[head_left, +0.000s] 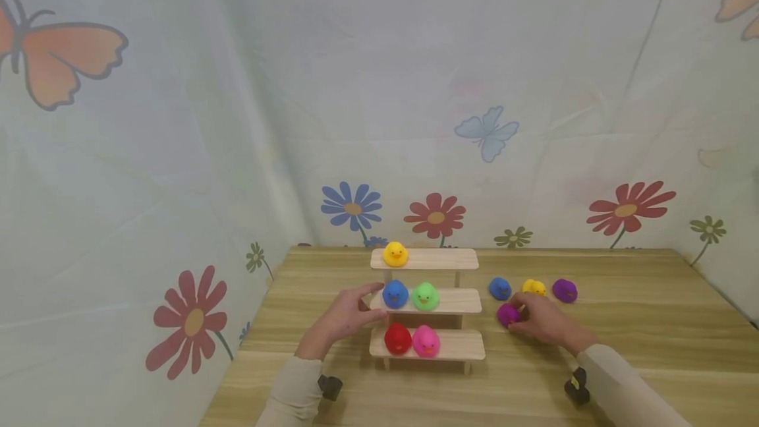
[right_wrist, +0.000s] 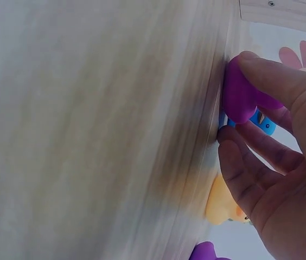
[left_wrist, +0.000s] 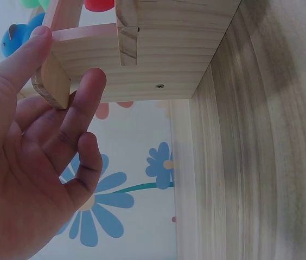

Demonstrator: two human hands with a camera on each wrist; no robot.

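A: So, where is the nearer purple duck?
B: At the bench surface, pinched by the right hand, presumably for control. The left hand grips the middle shelf's end, likely steadying it.

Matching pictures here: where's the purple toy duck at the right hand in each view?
Head: purple toy duck right of centre, below mid-height, held by the right hand.
Left wrist: not in it.
Right wrist: upper right, against the thumb.
Shared landmark: three-tier wooden stand; low centre in head, top in left wrist, top-right corner in right wrist.
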